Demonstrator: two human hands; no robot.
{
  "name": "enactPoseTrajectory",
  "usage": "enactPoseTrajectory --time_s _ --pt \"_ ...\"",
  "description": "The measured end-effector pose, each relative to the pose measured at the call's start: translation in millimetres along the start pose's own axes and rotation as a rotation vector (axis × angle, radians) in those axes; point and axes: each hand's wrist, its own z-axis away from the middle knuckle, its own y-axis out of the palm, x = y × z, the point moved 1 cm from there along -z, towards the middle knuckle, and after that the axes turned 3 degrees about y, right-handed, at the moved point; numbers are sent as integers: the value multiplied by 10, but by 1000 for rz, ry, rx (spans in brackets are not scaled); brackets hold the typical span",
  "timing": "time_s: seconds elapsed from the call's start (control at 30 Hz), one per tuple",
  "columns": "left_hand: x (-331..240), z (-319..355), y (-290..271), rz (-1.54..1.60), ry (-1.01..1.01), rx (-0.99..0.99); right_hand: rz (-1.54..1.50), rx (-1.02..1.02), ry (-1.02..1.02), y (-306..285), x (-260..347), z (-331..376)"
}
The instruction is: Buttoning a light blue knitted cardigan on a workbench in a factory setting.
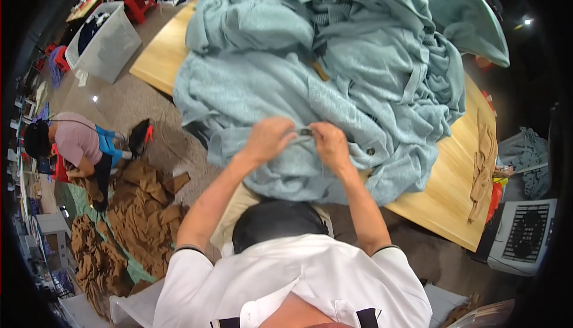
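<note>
Right hand [332,146] pinching rumpled knit [250,83], button [305,132] perhaps.

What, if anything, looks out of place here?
Brown knitwear lies in a loose heap on a green sheet at the left, which looks untidy. The light-blue knitwear on the table is rumpled, without visible damage.

A: Which parts of the pale blue-green knitwear [256,83] lie outside view?
B: Its far side, cut off by the upper edge; its folds conceal the middle of the wooden table [450,194].
A: And near the hands?
B: The left hand [270,140] is blurred at its fingertips; the right hand [330,146] partly covers a small dark piece [306,131], too indistinct to identify.
A: Elsewhere?
B: The white shirt [286,286] is cut by the lower edge; objects along the left rim [51,241] are too small to tell.
</note>
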Motion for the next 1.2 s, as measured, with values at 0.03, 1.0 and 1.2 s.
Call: enactPoseTrajectory --time_s 0.03,1.0,1.2 --pt "-65 -28 -147 -48 10 50 -4 16 43 -89 -39 22" --pt "-45 713 -254 -112 -176 -314 -84 357 -216 642 720 -677" --pt "74 649 -187 84 -291 -411 -291 488 71 635 662 -729"
